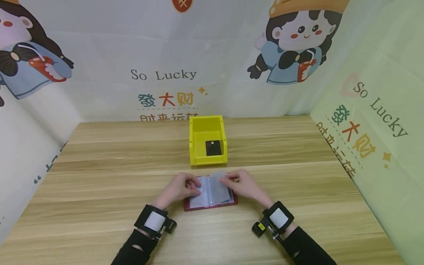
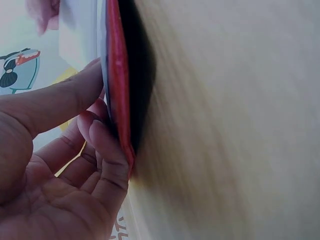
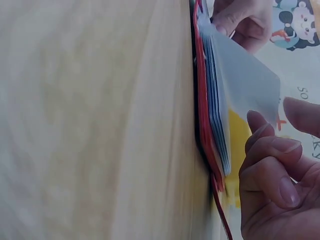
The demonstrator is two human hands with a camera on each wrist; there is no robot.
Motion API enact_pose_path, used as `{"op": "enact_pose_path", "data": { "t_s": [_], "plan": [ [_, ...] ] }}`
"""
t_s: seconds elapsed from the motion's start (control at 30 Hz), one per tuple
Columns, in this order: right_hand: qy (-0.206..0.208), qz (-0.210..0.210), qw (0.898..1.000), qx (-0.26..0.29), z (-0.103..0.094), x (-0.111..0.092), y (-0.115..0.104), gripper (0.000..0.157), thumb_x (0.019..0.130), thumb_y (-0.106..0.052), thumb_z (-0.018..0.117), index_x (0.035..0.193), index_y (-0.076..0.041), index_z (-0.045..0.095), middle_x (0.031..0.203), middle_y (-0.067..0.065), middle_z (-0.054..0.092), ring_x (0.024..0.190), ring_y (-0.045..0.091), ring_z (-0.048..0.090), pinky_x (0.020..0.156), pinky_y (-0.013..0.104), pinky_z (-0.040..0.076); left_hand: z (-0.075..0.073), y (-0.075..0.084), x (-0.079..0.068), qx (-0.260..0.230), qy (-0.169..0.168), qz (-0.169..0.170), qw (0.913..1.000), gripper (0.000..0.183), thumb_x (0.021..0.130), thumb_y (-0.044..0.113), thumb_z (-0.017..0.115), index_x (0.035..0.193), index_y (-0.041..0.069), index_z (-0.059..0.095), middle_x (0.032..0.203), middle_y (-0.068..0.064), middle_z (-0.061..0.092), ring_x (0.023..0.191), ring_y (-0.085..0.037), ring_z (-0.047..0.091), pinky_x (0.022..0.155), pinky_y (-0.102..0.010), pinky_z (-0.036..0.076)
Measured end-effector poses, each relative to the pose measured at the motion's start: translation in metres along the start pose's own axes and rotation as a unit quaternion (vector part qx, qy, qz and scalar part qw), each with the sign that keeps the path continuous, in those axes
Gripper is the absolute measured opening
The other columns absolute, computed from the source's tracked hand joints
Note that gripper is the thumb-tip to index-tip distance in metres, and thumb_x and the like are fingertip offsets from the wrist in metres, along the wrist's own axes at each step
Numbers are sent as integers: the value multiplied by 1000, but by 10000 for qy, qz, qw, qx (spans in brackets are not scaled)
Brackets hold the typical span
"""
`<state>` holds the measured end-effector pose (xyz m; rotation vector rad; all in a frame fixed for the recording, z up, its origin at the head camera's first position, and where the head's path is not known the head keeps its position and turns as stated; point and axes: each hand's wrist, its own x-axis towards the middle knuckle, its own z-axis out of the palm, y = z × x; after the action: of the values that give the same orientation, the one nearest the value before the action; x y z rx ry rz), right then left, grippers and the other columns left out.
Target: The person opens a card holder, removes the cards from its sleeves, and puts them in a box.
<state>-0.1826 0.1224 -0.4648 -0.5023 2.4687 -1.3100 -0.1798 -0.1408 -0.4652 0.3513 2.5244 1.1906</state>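
A small card holder (image 1: 211,209) with a red cover lies spread on the table, its clear plastic sleeves (image 1: 198,198) facing up. My left hand (image 1: 180,187) holds its left side; in the left wrist view the thumb (image 2: 75,92) rests on the sleeves and curled fingers touch the red cover (image 2: 119,75) edge. My right hand (image 1: 244,184) pinches the outer corner of one translucent sleeve (image 3: 250,75), which stands raised from the stack. The right thumb (image 3: 302,115) and index finger lie on either side of that corner.
Behind the card holder stands a yellow bin (image 1: 208,160) with a black card (image 1: 213,148) inside. The wooden table (image 1: 116,154) meets a printed cloth backdrop (image 1: 228,73) at the back and sides. A thin red strap (image 3: 221,212) hangs from the holder's cover.
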Motion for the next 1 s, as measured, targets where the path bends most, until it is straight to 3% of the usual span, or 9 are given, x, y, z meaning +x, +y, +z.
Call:
{"op": "enact_pose_path", "data": {
  "t_s": [0.23,0.43,0.63,0.87,1.0],
  "plan": [
    [-288,-246,9967,713,10,-4,-6,47,114,-26,47,78,2,59,63,-3,45,54,10,42,52,22,32,0,-1,-1,63,60,87,9999,7,96,7,73,97,0,76,84,-5,67,76,-14,56,69,-26,46],
    [-423,-330,9940,957,20,-3,-8,55,116,-30,38,79,6,58,55,-6,40,46,6,37,48,21,28,-2,-5,1,0,48,232,9997,16,102,12,67,98,-1,76,84,-5,68,76,-12,55,68,-25,46],
    [-586,-271,9947,806,28,1,-11,61,117,-35,32,91,7,69,55,-7,40,46,6,36,48,21,27,-3,-13,2,-379,-42,452,9983,27,108,12,56,95,-4,74,78,-3,62,71,-11,53,64,-22,45],
    [-861,58,9956,355,34,2,-14,59,115,-42,35,91,-3,73,57,-5,38,49,12,36,52,23,28,-3,-12,-3,-829,106,112,9964,48,115,21,37,80,-2,60,72,-2,57,67,-13,51,65,-25,45],
    [-860,-5,9962,114,32,2,-16,53,115,-40,39,99,-6,76,60,-4,39,53,13,36,55,23,29,-5,-10,-5,-509,53,312,9982,42,113,23,46,80,2,60,71,-1,55,67,-13,49,63,-25,40]
  ]
}}
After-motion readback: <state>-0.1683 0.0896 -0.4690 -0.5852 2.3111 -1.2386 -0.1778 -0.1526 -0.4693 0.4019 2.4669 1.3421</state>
